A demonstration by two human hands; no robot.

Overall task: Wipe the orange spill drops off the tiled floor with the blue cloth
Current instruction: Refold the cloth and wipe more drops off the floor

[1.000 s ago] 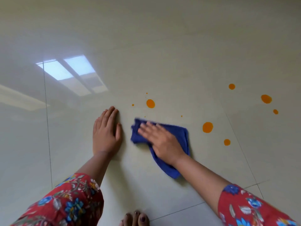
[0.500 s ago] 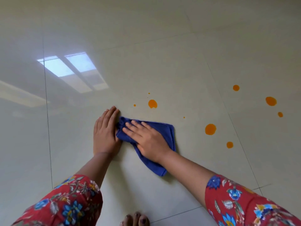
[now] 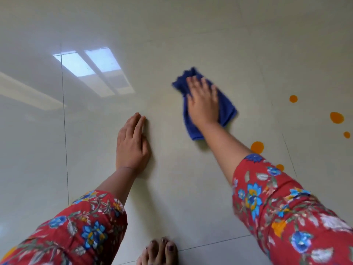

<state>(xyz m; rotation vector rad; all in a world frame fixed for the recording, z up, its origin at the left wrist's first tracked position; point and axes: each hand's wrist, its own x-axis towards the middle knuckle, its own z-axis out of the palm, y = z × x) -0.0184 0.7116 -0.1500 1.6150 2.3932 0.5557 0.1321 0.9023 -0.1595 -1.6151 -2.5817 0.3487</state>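
blue cloth (image 3: pixel 226 107) swept forward, away from left hand (image 3: pixel 131 148) | right hand (image 3: pixel 203 104) flat, pressing cloth | left hand flat on floor (image 3: pixel 191 188)

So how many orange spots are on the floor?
5 orange spots, all right of the blue cloth: one highest up, a big one near the right edge, a small one below it, one against the forearm, one by the sleeve. Cloth or forearm may hide more.

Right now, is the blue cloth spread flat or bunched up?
Bunched: the blue cloth shows folds and a crumpled far end, lying under the right hand, whose straight fingers press on it.
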